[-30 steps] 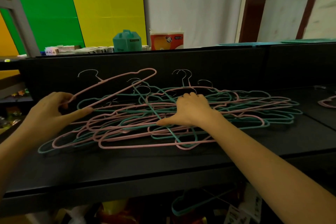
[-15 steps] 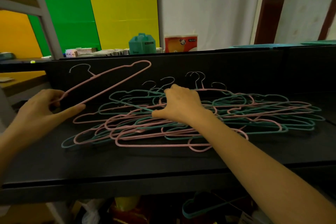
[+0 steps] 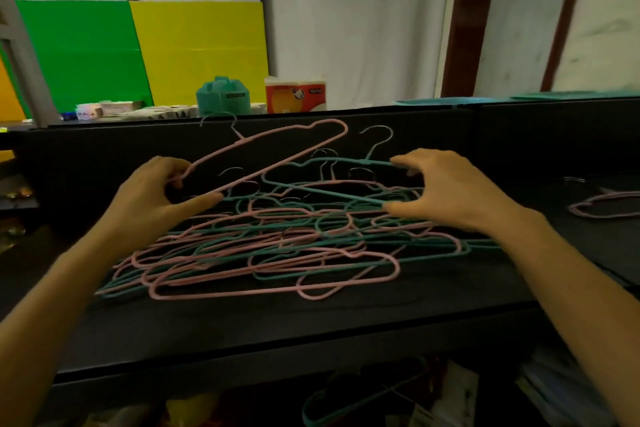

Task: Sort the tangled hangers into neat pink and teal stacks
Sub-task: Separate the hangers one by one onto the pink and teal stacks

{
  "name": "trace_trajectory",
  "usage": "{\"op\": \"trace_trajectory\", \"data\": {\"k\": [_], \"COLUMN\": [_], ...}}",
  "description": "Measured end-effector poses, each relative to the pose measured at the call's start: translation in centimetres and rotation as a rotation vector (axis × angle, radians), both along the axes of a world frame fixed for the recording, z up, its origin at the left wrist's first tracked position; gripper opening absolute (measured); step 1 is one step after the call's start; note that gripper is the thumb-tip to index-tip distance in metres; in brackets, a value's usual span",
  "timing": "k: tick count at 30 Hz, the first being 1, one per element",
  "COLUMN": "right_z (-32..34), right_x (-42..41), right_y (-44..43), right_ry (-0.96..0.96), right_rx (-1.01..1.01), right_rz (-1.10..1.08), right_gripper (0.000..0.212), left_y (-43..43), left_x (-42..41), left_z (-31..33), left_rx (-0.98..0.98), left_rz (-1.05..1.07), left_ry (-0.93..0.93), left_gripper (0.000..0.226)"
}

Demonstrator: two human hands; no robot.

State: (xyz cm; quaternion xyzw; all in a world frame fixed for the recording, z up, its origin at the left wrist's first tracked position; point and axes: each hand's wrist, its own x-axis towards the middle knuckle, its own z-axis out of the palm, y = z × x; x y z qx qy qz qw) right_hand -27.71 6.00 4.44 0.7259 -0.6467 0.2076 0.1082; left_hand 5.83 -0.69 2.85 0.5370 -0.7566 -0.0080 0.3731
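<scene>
the right hand, which lay flat on the tangle half a second ago, now grasps a teal hanger, fingers hooked over its top bar and thumb against its lower bar, and has raised it off the pile with the hook pointing up toward the back wall of the worktop. the left hand still pinches the end of a pink hanger, held tilted above the left of the pile and already clear of it. so one hanger of each colour looks freed at once, which should let each go to its own stack; most of the work is left, since the pile at the middle of the worktop is still mixed pink and teal

toward the right edge of the worktop lies a lone pink hanger, perhaps the start of the pink stack. no teal stack shows

beyond the back wall stand a teal lidded box, contents hidden, and an orange and white pack; neither holds hangers. one more teal hanger lies below the front edge
</scene>
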Motion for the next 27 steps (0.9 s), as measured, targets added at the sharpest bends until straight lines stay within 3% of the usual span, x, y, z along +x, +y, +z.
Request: {"op": "trace_trajectory", "data": {"k": [14, 20, 27], "right_z": [-2.4, -4.1, -5.8], "right_x": [-27.1, -37.5, -47.4], "right_y": [15.6, 22.1, 26.7], "right_ry": [-0.082, -0.198, -0.355], "right_rx": [0.09, 0.133, 0.06], "right_rz": [-0.4, -0.425, -0.429], "right_gripper": [0.063, 0.052, 0.075], "left_y": [2.6, 6.3, 7.9], "left_x": [-28.5, -38.6, -47.3], "left_z": [-1.2, -2.9, -4.1], "left_rx": [-0.039, 0.014, 0.123], "left_rz": [-0.397, -0.482, -0.536], "left_ry": [-0.065, -0.065, -0.114], "left_gripper": [0.066, 0.074, 0.071]}}
